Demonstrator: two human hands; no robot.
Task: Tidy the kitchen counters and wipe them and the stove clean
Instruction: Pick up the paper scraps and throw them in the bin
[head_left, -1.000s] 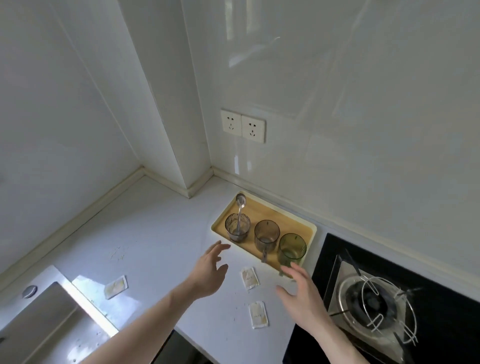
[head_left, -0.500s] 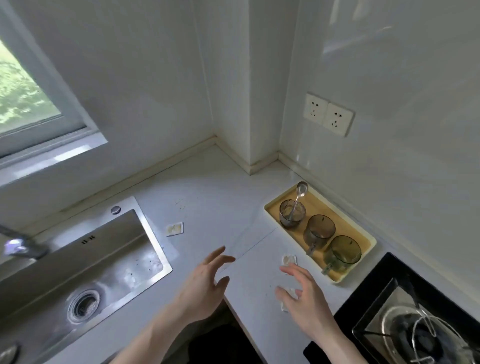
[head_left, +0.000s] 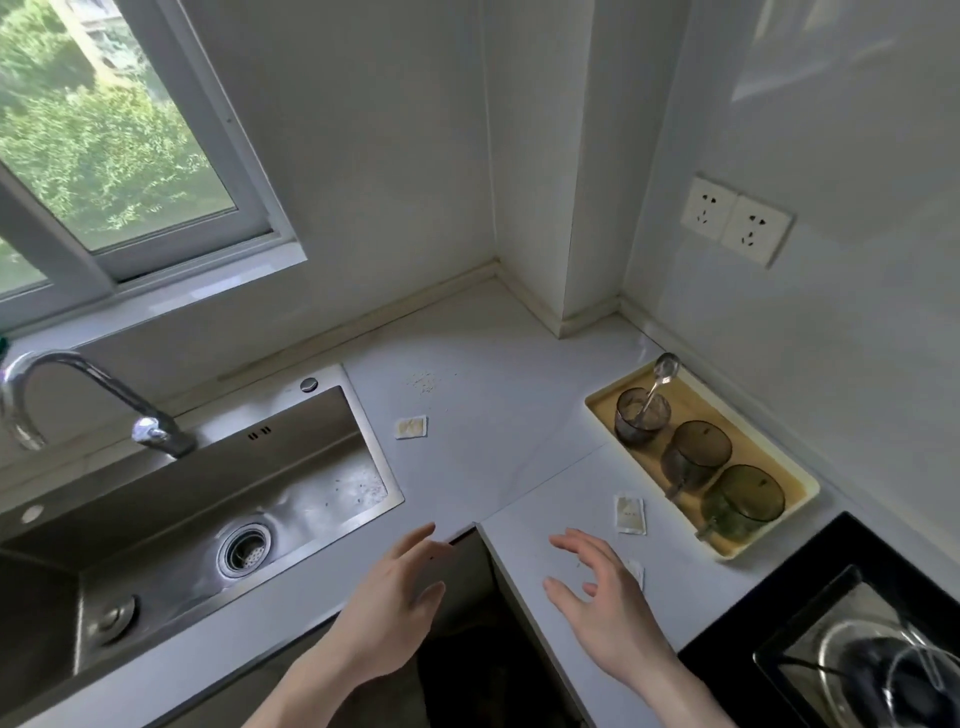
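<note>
The white L-shaped counter (head_left: 498, 415) carries small used packets: one (head_left: 411, 427) near the sink, one (head_left: 629, 514) beside the tray, and one (head_left: 636, 571) partly hidden behind my right hand. Crumbs (head_left: 427, 383) lie near the back wall. My left hand (head_left: 395, 603) hovers open over the counter's inner corner, holding nothing. My right hand (head_left: 602, 608) hovers open above the counter, fingers spread, empty. The black stove (head_left: 779, 623) with its burner (head_left: 883, 670) sits at the lower right.
A yellow tray (head_left: 769, 540) by the right wall holds three tinted glass cups (head_left: 696, 452), the farthest with a spoon (head_left: 657, 384) in it. A steel sink (head_left: 208, 499) with a faucet (head_left: 78, 400) lies left, under a window. Wall sockets (head_left: 735, 221) sit above the tray.
The view has swung left, bringing the sink, faucet and window into sight. Both hands have stayed open and empty, drawing back toward the counter's inner corner.
</note>
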